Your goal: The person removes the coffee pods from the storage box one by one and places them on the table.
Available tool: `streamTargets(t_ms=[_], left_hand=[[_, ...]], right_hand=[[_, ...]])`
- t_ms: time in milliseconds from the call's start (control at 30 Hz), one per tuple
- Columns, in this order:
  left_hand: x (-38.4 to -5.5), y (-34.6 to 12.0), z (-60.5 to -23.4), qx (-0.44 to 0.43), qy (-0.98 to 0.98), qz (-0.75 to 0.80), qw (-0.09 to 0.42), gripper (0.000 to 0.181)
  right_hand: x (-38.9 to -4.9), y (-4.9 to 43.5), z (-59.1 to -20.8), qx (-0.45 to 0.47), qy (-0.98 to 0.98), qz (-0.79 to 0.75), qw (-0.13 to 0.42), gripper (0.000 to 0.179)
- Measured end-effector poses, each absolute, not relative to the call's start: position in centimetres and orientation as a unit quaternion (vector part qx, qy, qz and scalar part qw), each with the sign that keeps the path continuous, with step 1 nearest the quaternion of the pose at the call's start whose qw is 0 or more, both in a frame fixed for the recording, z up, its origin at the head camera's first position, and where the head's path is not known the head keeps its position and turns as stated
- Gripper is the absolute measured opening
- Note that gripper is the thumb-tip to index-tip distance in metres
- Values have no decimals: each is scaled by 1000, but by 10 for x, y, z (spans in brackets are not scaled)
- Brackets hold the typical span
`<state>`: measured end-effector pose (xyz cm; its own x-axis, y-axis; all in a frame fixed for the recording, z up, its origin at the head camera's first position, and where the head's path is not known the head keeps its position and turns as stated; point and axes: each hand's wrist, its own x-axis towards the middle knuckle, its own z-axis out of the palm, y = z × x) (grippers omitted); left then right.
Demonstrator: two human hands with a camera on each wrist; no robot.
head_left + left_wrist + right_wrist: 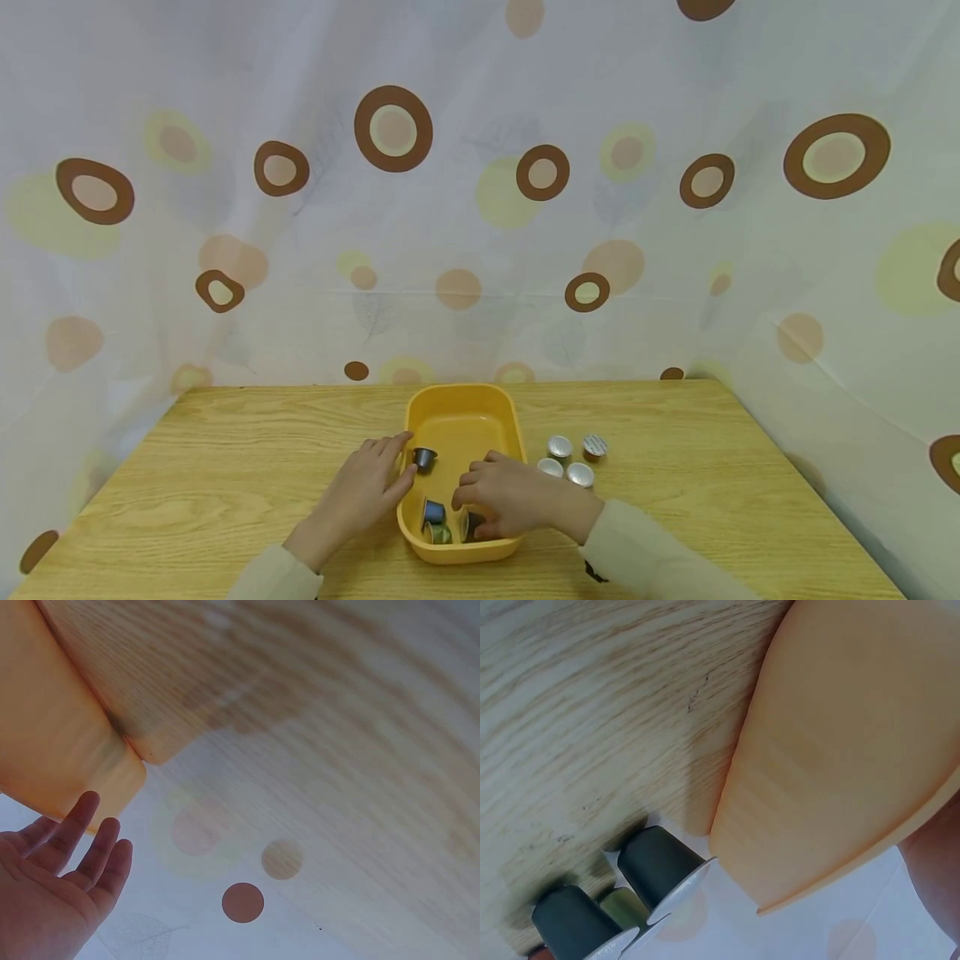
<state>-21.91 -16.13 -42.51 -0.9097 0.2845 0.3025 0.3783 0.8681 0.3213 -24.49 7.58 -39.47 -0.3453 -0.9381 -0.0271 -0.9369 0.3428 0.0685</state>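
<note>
A yellow plastic tray stands on the wooden table. Inside, a dark grey coffee capsule lies on its side by the left wall. Near the front are a blue coffee capsule and a green coffee capsule. My right hand reaches over the right rim, its fingers and thumb curled about a dark coffee capsule, partly hidden. My left hand is at the left rim with its fingers spread; in the left wrist view they look relaxed beside the tray's wall.
Several foil-topped capsules stand together on the table right of the tray. In the right wrist view, dark capsules appear beside the tray's outer wall. A patterned curtain hangs behind the table.
</note>
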Motion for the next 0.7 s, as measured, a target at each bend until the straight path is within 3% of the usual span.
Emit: streamTargets(t_ms=[700], left_hand=[[-219,-161,-425,-169,-961,-185,115,47]], right_hand=[[-250,68,-404,602,-797,-34,26,30]])
